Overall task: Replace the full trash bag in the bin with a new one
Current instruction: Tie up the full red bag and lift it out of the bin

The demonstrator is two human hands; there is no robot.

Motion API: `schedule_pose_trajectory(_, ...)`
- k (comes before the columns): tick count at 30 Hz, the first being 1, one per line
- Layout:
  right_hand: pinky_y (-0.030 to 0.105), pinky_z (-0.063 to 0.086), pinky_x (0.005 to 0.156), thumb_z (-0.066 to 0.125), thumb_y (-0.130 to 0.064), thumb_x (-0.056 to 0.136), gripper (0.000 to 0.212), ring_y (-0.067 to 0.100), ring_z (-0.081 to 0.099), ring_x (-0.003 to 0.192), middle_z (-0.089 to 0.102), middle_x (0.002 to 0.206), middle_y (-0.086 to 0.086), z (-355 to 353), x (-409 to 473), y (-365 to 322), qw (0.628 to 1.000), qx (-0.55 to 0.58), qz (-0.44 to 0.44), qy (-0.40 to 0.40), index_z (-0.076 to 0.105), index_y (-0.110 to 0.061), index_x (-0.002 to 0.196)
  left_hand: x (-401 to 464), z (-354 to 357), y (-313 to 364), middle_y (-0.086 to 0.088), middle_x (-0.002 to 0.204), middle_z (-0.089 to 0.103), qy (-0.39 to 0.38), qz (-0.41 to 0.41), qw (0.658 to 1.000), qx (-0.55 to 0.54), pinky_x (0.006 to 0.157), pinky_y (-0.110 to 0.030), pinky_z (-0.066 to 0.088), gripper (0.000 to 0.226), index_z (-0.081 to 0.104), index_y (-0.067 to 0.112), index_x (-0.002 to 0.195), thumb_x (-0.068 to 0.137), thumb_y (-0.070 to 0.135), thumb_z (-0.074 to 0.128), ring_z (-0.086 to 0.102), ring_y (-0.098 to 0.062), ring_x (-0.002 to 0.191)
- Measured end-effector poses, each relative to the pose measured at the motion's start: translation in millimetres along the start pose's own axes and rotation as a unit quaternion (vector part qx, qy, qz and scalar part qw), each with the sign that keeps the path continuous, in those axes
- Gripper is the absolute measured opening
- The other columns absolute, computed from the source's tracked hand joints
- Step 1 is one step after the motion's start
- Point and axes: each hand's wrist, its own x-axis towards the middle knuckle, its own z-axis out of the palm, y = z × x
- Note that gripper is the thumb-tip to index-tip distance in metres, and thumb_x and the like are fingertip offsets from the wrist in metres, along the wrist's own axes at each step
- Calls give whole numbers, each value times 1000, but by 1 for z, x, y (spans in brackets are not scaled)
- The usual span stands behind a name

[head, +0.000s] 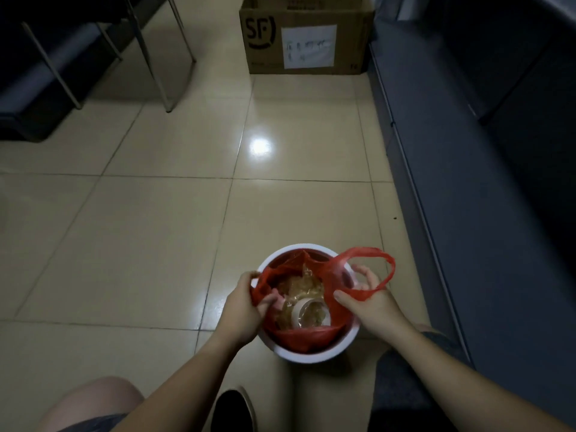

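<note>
While the white bin point(311, 353) stands on the tiled floor point(156, 229) just in front of the person's knees, both hands work at the red trash bag point(308, 336) that lines it; the bag sits inside the bin, its plastic folded over part of the rim on the near side, and its mouth lies open to show crumpled clear wrapping and a white cup-like container point(307, 313) among the rubbish. At the bin's left edge, the left hand point(246, 304) is pinched closed on the bag's left side, fingers curled into the red plastic, with a bunch of it gathered in the grip. On the other side, the right hand point(367, 296) grips the bag's right handle point(371, 260); the thumb presses the plastic against the palm near the base of the loop, the fingers are half spread, and the loop stands up and arches over the bin's right rim. The hands are apart, one on each side of the bin; bare forearms reach in from the lower edge. Well beyond the bin, a cardboard box point(307, 42) with a printed logo and a white paper label stands on the floor; metal chair legs point(156, 57) show at the upper left; a dark grey cabinet front point(467, 182) runs along the right. A dark shoe point(233, 410) rests on the floor at the bottom.
</note>
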Motion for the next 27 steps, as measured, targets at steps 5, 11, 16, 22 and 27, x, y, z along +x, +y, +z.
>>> schedule_pose_trajectory(5, 34, 58, 81, 88, -39, 66, 74, 16, 66, 94, 62, 98, -7, 15, 35, -19, 999, -22, -25, -14, 45, -43, 126, 16, 6, 6, 11, 111, 68, -35, 41, 996, -66, 92, -25, 51, 63, 43, 38, 139, 86, 19, 72, 66, -6, 103)
schedule_pose_trajectory(11, 32, 40, 110, 82, -52, 64, 75, 12, 48, 128, 38, 142, -1, 40, 48, -43, 990, -93, -102, -37, 62, -21, 129, 23, 9, 14, 3, 105, 46, -58, 69, 996, 17, 96, -15, 36, 17, 70, 30, 97, 97, 19, 57, 46, -15, 112)
schedule_pose_trajectory(16, 26, 49, 89, 63, -33, 94, 12, 6, 65, 91, 69, 107, -6, 57, 46, -49, 992, -75, -102, 5, 66, -22, 100, 24, 16, 16, 2, 105, 59, -29, 79, 996, -27, 83, -7, 41, 20, 69, 14, 93, 99, 10, 51, 57, -2, 101)
schedule_pose_trajectory(22, 27, 52, 77, 51, -36, 100, 40, 16, 71, 73, 76, 73, 6, 53, 38, -32, 996, -14, -54, 72, 69, -4, 82, 23, 24, 23, -20, 82, 71, -16, 33, 991, -126, 62, -38, 55, 29, 63, 12, 84, 104, 16, 42, 64, -21, 59)
schedule_pose_trajectory(27, 40, 57, 74, 54, -36, 98, 34, 22, 70, 63, 70, 69, 9, 50, 35, -28, 994, 5, -54, 90, 65, -4, 90, 31, 34, 21, -15, 83, 70, -10, 29, 992, -121, 69, -41, 55, 23, 60, 16, 84, 102, 19, 45, 66, -28, 74)
